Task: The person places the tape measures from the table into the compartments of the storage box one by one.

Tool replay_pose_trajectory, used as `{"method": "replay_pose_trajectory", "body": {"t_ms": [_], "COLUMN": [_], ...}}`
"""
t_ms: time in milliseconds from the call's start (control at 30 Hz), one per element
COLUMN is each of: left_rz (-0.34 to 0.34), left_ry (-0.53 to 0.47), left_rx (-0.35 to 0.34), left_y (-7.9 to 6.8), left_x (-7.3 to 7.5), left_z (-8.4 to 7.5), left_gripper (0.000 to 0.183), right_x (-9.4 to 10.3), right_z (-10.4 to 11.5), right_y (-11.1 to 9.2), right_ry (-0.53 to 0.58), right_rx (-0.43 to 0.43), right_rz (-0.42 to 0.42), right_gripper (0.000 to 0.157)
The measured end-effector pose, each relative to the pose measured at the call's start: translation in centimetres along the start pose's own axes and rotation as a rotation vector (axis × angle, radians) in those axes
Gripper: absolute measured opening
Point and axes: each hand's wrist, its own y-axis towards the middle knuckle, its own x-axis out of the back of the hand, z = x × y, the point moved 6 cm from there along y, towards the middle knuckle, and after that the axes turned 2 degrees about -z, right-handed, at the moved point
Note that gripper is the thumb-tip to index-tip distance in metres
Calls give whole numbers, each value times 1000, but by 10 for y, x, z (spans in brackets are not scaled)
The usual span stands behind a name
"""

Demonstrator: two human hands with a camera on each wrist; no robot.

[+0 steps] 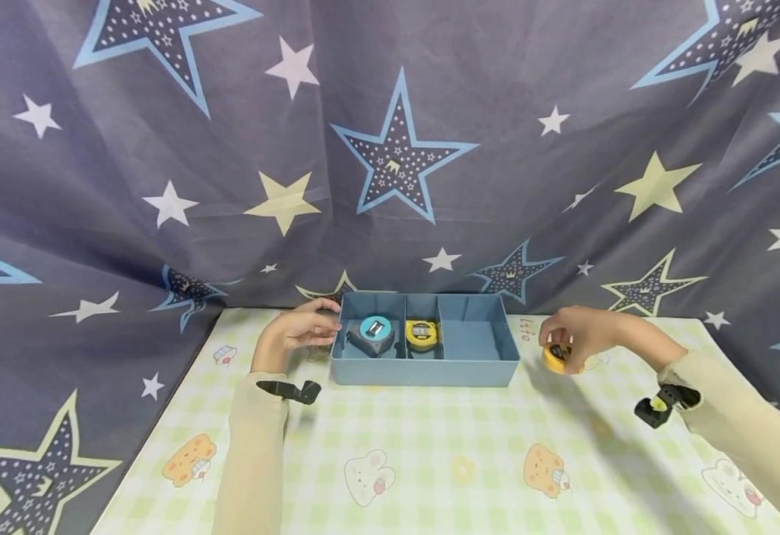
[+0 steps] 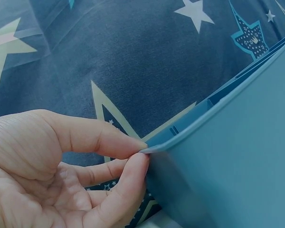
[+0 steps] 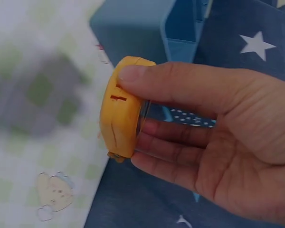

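A blue-grey divided storage box (image 1: 423,373) stands at the table's back. My left hand (image 1: 306,325) is at its left end; in the left wrist view the thumb and fingers pinch the box's rim (image 2: 156,148) at a corner. To the right of the box, my right hand (image 1: 587,332) grips an orange tape measure (image 1: 554,358), thumb on one side and fingers on the other in the right wrist view. A dark grey tape measure with a turquoise face (image 1: 374,327) lies in the left compartment. The middle one holds a yellow tape measure (image 1: 420,336).
A pale green checked cloth with cartoon prints covers the table (image 1: 417,423). Directly behind the box hangs a dark curtain (image 1: 390,253) with stars. Two dividers split the box, and its right compartment (image 1: 473,338) is the widest.
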Motion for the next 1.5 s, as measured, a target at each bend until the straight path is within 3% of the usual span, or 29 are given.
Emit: {"method": "replay_pose_trajectory", "body": {"t_ms": [333, 600, 833, 1233, 1400, 1500], "left_rz": [6, -3, -13, -6, 57, 61], "left_ry": [0, 1, -1, -1, -19, -22], "left_rx": [5, 4, 11, -4, -46, -53], "left_y": [1, -1, -1, 0, -4, -5], "left_x": [-3, 1, 2, 1, -1, -1], "left_z": [1, 0, 0, -1, -2, -3], "left_gripper": [50, 48, 48, 49, 48, 48], "right_x": [25, 47, 61, 68, 69, 70], "right_z": [15, 28, 36, 52, 57, 59], "right_y": [5, 17, 30, 55, 65, 70], "right_ry": [-16, 88, 87, 142, 159, 144], "right_rx": [-14, -50, -57, -62, -69, -71], "right_rz": [-29, -2, -18, 30, 57, 67], "right_gripper": [50, 53, 55, 56, 58, 58]}}
